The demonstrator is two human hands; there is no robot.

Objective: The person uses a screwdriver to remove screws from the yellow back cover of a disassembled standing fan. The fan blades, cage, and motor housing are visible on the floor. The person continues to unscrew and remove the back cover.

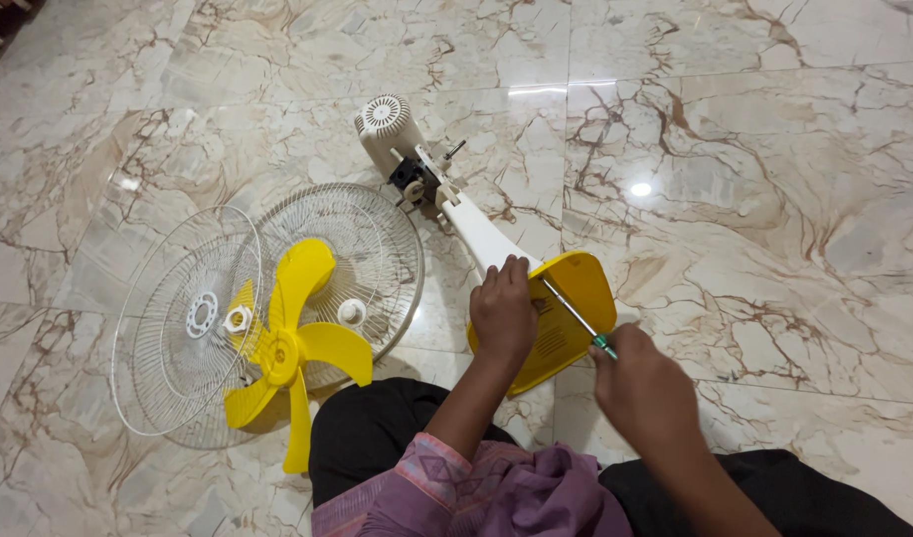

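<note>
The round yellow plastic fan base (pixel 568 323) lay tipped on its edge on the glossy cream marble floor (pixel 754 199), underside turned toward the seated person, with the white plastic stand neck (pixel 481 234) running from it up to the white ribbed motor housing (pixel 387 127) farther off. The left hand (pixel 503 316) was closed over the base's near rim, steadying it. The right hand (pixel 647 393) was wrapped tight around the green-collared handle of a slim metal screwdriver (pixel 574 310), whose shaft slanted up across the underside; its tip seemed to meet the base near the top edge, though I couldn't make out a screw from there.

The fan was already well apart. Two round white wire guards (pixel 183 318) lay overlapping on the floor to the left, and the yellow three-bladed plastic propeller (pixel 292 348) rested on top of them. The motor's bare shaft stuck out. By the look of it, the base and neck were what remained joined.
</note>
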